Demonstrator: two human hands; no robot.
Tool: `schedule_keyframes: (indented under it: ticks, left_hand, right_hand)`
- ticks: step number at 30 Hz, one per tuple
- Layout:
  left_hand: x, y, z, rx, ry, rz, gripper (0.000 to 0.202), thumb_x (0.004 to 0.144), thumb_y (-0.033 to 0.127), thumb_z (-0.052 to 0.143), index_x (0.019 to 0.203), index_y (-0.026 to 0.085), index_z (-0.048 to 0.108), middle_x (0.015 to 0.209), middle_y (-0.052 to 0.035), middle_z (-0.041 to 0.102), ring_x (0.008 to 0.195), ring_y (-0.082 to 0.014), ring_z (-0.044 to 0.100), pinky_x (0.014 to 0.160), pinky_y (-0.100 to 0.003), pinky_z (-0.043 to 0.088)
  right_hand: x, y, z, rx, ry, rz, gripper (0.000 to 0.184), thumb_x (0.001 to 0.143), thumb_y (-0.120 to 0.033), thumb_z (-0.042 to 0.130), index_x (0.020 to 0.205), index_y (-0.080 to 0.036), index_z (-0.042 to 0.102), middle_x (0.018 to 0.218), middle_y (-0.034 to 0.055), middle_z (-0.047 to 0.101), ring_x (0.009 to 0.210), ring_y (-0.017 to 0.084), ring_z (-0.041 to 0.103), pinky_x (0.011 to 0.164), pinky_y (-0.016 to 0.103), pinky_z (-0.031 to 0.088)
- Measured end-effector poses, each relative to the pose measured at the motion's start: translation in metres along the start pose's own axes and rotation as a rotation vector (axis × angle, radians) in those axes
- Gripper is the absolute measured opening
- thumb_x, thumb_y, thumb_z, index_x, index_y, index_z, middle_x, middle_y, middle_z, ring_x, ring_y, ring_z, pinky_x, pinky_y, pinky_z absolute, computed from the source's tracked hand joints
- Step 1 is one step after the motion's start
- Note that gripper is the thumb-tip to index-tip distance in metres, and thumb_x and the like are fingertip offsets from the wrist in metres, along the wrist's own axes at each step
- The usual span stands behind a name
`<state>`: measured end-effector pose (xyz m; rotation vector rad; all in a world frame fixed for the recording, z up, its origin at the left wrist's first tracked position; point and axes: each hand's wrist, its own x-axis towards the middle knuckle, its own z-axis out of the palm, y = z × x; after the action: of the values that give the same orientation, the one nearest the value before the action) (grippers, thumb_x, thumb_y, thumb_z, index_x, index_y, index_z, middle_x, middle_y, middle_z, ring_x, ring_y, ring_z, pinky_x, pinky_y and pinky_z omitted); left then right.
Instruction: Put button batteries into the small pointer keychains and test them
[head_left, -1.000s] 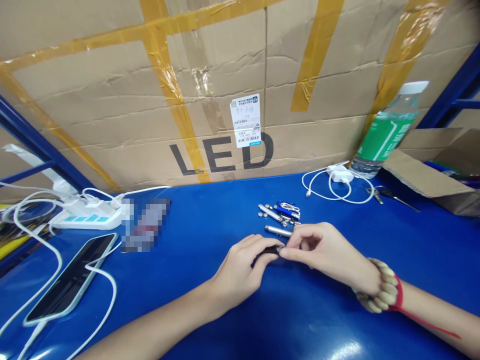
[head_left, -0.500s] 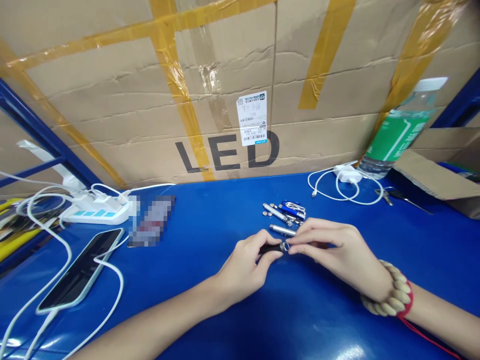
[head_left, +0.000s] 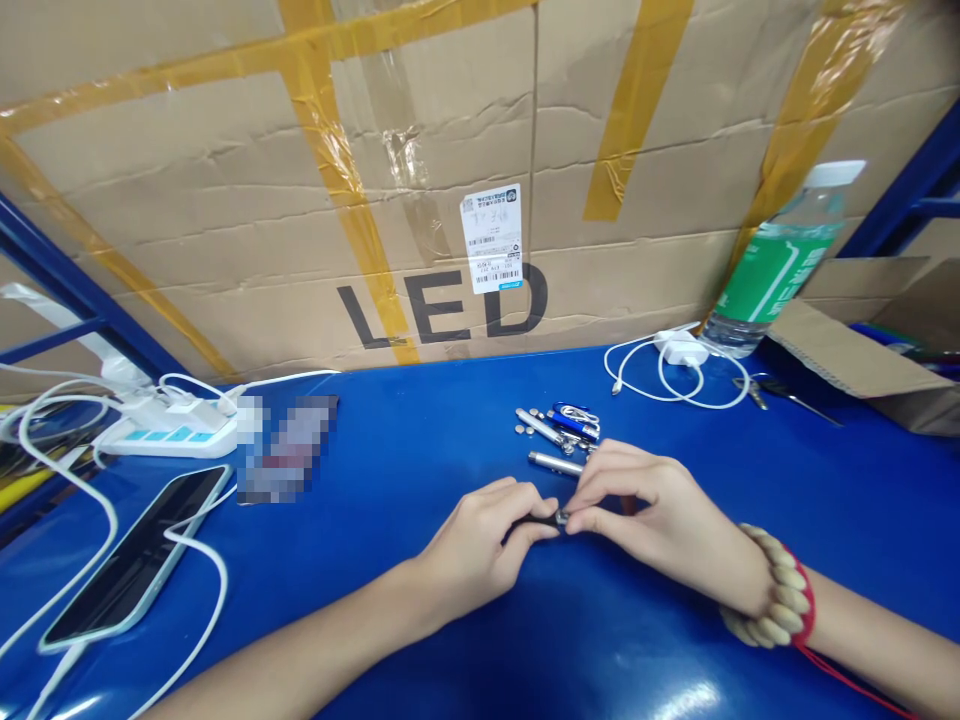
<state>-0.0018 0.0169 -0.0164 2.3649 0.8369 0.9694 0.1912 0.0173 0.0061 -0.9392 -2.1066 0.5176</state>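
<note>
- Left hand (head_left: 480, 540) grasps a black tube (head_left: 537, 519) between thumb and fingers; watching remotely, I would want that hold snug and steady, since I judge it the anchor for the work.
- Right hand (head_left: 664, 510) brings its thumb and fingertips (head_left: 581, 522) to the tube's silver end (head_left: 561, 517); they look to be touching it, but I cannot tell whether they grasp the end itself or some small piece there.
- That tube sits between the two hands, running roughly sideways across my view, silver end to the right (most of its length is hidden by the left hand).
- I would line the right fingertips up with the tube's long direction and work with light, straight pressure; a sideways push could, I think, slip off so narrow an end.
- I would leave the silver end clear of the left fingers, so both hands have room.
- Beyond them on the surface (head_left: 420, 440) lie a silver pen (head_left: 555, 462), partly hidden by the right hand, blue pieces (head_left: 577, 427) and small discs (head_left: 519, 429); I would lift that hand rather than sweep it.
</note>
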Motion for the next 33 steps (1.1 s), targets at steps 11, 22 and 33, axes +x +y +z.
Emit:
schedule_keyframes:
  ticks: [11,22,33]
  left_hand:
    - [0.0012,0.0030,-0.0026,0.076,-0.012,0.022,0.019,0.087,0.018,0.050,0.102,0.020,0.061,0.088,-0.0018,0.071,0.069,-0.0136,0.058,0.069,-0.023,0.049]
    - [0.0029,0.0057,-0.0011,0.101,0.041,-0.083,0.021,0.088,0.015,0.046,0.099,0.017,0.063,0.082,-0.0034,0.068,0.071,-0.0149,0.058,0.071,-0.025,0.048]
    - [0.0027,0.0081,-0.0032,-0.022,-0.041,-0.146,0.017,0.087,0.014,0.046,0.096,0.017,0.060,0.087,-0.0028,0.067,0.076,-0.0125,0.061,0.072,-0.020,0.045]
  right_hand:
    - [0.0029,-0.0010,0.0014,0.275,-0.167,0.459,0.025,0.070,-0.037,0.063,0.056,-0.017,0.064,0.054,-0.0005,0.061,0.052,0.011,0.053,0.051,0.022,0.040]
    - [0.0020,0.0005,0.0010,0.002,0.005,0.254,0.024,0.072,-0.042,0.065,0.069,-0.019,0.069,0.062,0.0004,0.061,0.050,0.010,0.049,0.048,0.021,0.041]
    - [-0.0032,0.0037,-0.0002,-0.063,0.056,-0.088,0.014,0.082,-0.026,0.058,0.079,-0.022,0.071,0.076,0.0017,0.066,0.066,0.011,0.062,0.061,0.020,0.048]
